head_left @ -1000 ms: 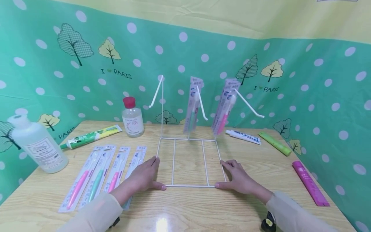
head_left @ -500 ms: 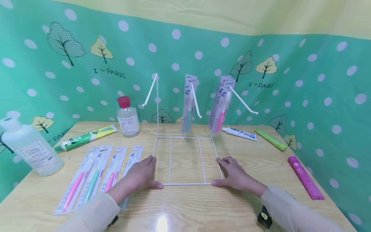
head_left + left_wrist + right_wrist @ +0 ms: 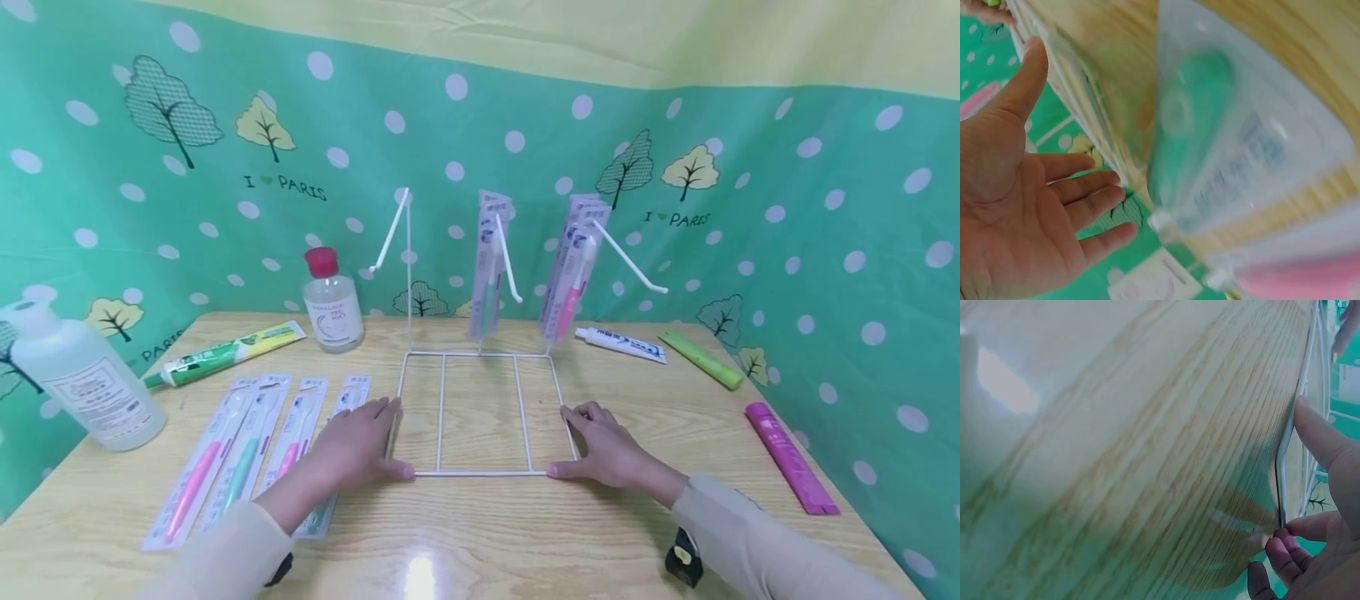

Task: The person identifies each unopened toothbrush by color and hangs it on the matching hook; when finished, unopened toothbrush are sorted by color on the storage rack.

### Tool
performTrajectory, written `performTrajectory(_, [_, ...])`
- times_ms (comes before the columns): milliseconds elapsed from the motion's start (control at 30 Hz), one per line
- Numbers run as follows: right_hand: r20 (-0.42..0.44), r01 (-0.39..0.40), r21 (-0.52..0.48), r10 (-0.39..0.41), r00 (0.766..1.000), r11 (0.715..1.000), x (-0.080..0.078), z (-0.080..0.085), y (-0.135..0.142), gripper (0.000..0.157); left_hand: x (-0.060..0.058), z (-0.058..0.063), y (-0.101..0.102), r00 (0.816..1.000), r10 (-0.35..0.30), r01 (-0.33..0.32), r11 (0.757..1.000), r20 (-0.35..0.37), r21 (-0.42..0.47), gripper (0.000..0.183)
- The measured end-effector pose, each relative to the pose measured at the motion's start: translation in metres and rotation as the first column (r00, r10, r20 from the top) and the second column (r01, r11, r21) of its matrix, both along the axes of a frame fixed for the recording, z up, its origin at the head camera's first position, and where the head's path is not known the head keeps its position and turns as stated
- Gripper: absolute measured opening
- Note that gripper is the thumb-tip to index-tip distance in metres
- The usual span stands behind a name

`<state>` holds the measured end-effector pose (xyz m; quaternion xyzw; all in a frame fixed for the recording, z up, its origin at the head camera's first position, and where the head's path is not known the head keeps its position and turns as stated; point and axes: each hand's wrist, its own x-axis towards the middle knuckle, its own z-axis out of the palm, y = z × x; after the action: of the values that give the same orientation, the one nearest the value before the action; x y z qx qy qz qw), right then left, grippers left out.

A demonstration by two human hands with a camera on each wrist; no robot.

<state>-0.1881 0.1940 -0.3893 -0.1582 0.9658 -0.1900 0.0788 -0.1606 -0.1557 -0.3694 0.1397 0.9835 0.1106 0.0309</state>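
Spreading the straight fingers of your left hand (image 3: 352, 446), you have that grip apart at the left front corner of the white wire rack (image 3: 480, 474), thumb tip just by the end of the front bar and fingertips by the side wire; whether they press on it you cannot tell. Your right hand (image 3: 611, 454) has its grip clamped on the opposite front corner, thumb on the front bar and curled fingers at the side wire.

The rack stands upright on the wooden surface (image 3: 480, 550), between your hands, with three hooks reaching forward. A packaged toothbrush with a green handle (image 3: 484, 275) hangs on the middle hook, and pink-handled packs (image 3: 570, 296) hang on the right one. Four flat toothbrush packs (image 3: 197, 483) lie to your left, pink and green by turns, the rightmost partly covered by your forearm.

Behind them stands a red-capped bottle (image 3: 334, 312), near a green and yellow tube (image 3: 232, 354); a larger clear bottle (image 3: 93, 387) stands farther left. On the right lie a white tube (image 3: 621, 344), a lime tube (image 3: 701, 360) and a magenta tube (image 3: 791, 458). A dotted green cloth (image 3: 465, 125) hangs behind everything.
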Motion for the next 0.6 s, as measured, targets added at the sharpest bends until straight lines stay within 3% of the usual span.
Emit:
performTrajectory(167, [0.005,0.013,0.007,-0.014,1.000,1.000,0.000,-0.001,0.002,0.100,0.000,0.012,-0.026,0.994,0.035,-0.027,0.996,-0.101,0.085,0.079])
performTrajectory(333, [0.008,0.017,-0.007,-0.017,1.000,1.000,0.000,0.000,0.003,0.100,0.004,0.024,-0.067,0.981,0.142,-0.115,0.974,-0.135,0.193,0.063])
performTrajectory(467, [0.007,0.021,-0.008,-0.021,1.000,1.000,0.000,-0.001,0.003,0.100,0.009,0.026,-0.105,0.962,0.234,-0.198,0.952,-0.138,0.234,0.062])
performTrajectory(600, [0.002,0.026,-0.007,-0.026,1.000,1.000,0.000,-0.003,0.004,0.100,0.015,0.020,-0.142,0.948,0.298,-0.265,0.934,-0.113,0.238,0.068])
